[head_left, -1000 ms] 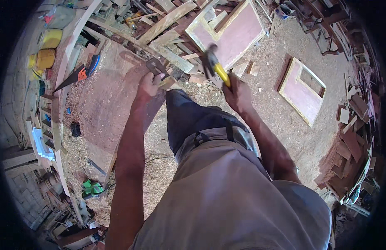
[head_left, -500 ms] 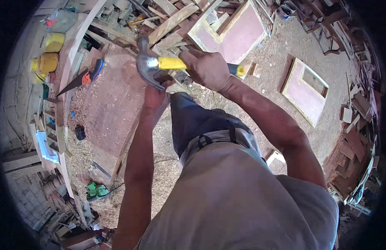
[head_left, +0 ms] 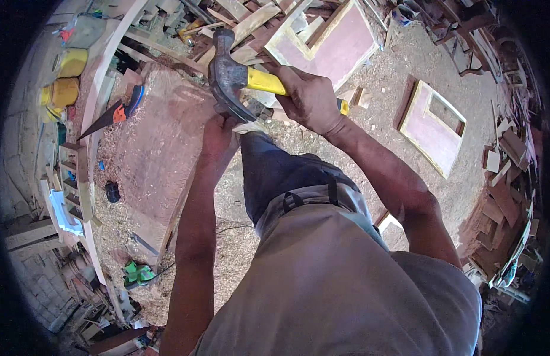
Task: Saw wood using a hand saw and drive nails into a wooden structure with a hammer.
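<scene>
A claw hammer (head_left: 264, 81) with a dark metal head and a yellow handle is gripped in my right hand (head_left: 313, 102). Its head hangs over my left hand (head_left: 218, 136), with the lower end of the head close to the fingers. My left hand is closed at the edge of the reddish wooden work surface, beside a pale piece of wood (head_left: 250, 127). The hammer head partly covers its fingertips, so what they pinch cannot be made out. My leg in dark trousers is right beside the pale piece.
A handsaw (head_left: 118, 114) with an orange and black handle lies on the wide board (head_left: 162, 130) to the left, among wood shavings. Yellow containers (head_left: 72, 62) stand farther left. Scrap wood (head_left: 251, 29) is heaped ahead. Framed panels (head_left: 432, 133) lie on the floor to the right.
My right hand has shifted slightly right, and the hammer looks larger, lifted nearer to the camera with its head turned. My left hand has stayed nearly in place.
</scene>
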`<move>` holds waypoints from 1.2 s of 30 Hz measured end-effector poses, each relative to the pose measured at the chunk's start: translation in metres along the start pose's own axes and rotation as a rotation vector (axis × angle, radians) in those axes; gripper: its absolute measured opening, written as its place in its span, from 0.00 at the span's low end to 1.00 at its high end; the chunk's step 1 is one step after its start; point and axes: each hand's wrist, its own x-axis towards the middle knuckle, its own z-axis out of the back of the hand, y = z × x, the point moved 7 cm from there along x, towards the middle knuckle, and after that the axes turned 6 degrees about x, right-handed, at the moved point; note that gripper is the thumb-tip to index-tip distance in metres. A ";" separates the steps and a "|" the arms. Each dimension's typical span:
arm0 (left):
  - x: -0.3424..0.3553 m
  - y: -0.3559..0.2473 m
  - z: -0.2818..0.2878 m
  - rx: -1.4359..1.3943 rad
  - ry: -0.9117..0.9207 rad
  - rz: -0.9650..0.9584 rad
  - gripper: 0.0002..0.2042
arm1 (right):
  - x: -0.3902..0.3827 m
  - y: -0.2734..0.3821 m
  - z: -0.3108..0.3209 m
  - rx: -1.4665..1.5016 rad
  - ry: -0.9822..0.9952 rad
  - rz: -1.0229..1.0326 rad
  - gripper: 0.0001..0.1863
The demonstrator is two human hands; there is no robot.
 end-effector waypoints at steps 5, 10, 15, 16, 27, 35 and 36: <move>-0.006 -0.018 0.000 0.035 -0.118 -0.151 0.11 | -0.008 -0.003 -0.010 -0.015 0.027 0.047 0.21; -0.008 -0.012 -0.001 0.109 -0.016 -0.007 0.11 | -0.025 -0.021 -0.052 -0.424 0.405 0.046 0.11; -0.012 -0.023 0.002 0.054 -0.066 -0.030 0.12 | -0.028 -0.014 -0.037 -0.154 0.106 0.057 0.12; -0.012 -0.022 0.002 0.098 -0.069 0.012 0.12 | -0.028 -0.012 -0.034 -0.102 0.057 0.064 0.12; -0.100 -0.039 -0.048 0.446 -0.077 -0.214 0.22 | -0.084 -0.047 -0.007 -0.127 0.197 -0.227 0.17; -0.087 -0.012 0.021 -0.011 -0.174 0.062 0.19 | -0.128 -0.075 -0.005 -0.139 0.150 -0.344 0.17; -0.073 -0.019 0.036 0.009 -0.210 0.053 0.16 | -0.129 -0.077 -0.011 -0.124 0.143 -0.341 0.16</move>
